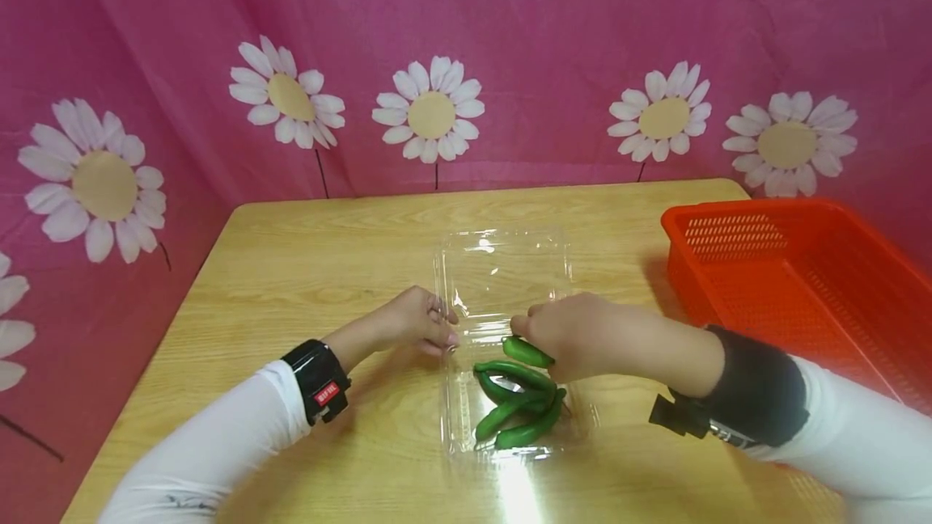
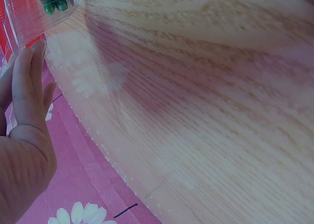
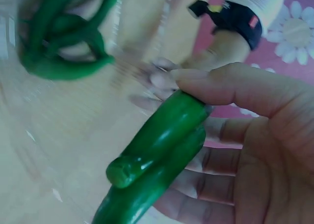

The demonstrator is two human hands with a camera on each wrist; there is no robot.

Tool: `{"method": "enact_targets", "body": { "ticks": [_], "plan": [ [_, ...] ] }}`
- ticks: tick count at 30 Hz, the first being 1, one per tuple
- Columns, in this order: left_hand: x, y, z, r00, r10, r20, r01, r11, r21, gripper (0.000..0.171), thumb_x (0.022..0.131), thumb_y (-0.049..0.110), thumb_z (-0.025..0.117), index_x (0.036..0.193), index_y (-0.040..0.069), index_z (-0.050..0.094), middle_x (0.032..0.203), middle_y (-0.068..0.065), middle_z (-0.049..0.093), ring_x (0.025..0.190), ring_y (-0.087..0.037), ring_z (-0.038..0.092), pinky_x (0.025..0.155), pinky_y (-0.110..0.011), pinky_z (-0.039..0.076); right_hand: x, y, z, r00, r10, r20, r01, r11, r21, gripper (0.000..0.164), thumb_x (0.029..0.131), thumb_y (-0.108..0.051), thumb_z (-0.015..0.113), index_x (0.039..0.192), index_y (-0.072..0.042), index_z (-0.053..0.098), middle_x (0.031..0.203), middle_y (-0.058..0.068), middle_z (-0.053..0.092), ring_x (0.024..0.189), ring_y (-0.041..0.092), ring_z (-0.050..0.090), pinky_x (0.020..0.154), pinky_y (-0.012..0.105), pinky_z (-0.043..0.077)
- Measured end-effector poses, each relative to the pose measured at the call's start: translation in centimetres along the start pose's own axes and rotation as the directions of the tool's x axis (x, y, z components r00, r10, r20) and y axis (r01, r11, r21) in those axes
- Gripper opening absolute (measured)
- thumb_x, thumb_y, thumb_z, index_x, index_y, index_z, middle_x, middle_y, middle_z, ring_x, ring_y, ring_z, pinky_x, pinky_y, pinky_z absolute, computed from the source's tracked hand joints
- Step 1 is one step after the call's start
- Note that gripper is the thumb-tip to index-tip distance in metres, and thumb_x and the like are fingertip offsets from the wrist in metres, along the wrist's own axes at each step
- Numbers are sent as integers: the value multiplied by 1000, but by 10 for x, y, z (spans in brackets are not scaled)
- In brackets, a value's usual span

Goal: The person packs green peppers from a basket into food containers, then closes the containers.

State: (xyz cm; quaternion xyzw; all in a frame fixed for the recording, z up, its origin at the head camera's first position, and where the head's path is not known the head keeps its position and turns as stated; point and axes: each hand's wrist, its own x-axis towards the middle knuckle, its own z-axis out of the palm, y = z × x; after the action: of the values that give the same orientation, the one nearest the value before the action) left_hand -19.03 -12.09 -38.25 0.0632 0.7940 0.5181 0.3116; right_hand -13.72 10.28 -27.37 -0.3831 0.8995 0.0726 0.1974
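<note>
A clear plastic clamshell box point(image 1: 447, 427) lies unfolded on the table, its lid half point(image 1: 510, 265) spread away from me. Several long green peppers point(image 1: 520, 399) lie in the near half, some crossing each other. At the box's left edge, near the fold, my left hand point(image 1: 418, 322) pinches the rim with thumb and fingertips. My right hand point(image 1: 582, 338) is over the box, holding two green peppers point(image 3: 159, 145) side by side between thumb and fingers. From the head view, that hand partly covers the held peppers.
A red plastic basket point(image 1: 688, 265) with slotted walls stands to the right, close to my right forearm. The wooden table point(image 1: 328, 249) ends at a pink curtain point(image 1: 524, 23) with white daisies at the back and left.
</note>
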Motion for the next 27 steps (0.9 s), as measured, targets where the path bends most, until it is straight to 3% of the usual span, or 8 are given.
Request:
{"method": "enact_targets", "body": {
  "ticks": [14, 22, 27],
  "plan": [
    [0, 2, -1, 1000, -2, 4, 2, 1000, 9, 36, 78, -1, 67, 110, -13, 54, 77, -12, 69, 63, -13, 66, 61, -27, 59, 29, -19, 47, 998, -46, 50, 47, 999, -21, 30, 73, -21, 73, 92, -15, 51, 75, -7, 47, 62, 8, 46, 48, 22, 45],
    [2, 4, 1, 1000, -4, 26, 3, 999, 38, 37, 79, 1, 68, 111, -12, 55, 76, -11, 69, 66, -13, 67, 62, -27, 59, 37, -28, 59, 992, -105, 67, 110, 990, -90, 47, 73, -21, 72, 114, -12, 53, 85, -3, 57, 73, 8, 55, 53, 20, 51],
    [3, 3, 2, 1000, -7, 23, 7, 1000, 27, 36, 80, 0, 67, 111, -11, 55, 77, -12, 69, 66, -13, 67, 61, -27, 59, 38, -31, 61, 990, -122, 65, 127, 987, -96, 44, 73, -22, 72, 111, -13, 52, 86, -4, 57, 74, 6, 54, 51, 21, 51]
  ]
}}
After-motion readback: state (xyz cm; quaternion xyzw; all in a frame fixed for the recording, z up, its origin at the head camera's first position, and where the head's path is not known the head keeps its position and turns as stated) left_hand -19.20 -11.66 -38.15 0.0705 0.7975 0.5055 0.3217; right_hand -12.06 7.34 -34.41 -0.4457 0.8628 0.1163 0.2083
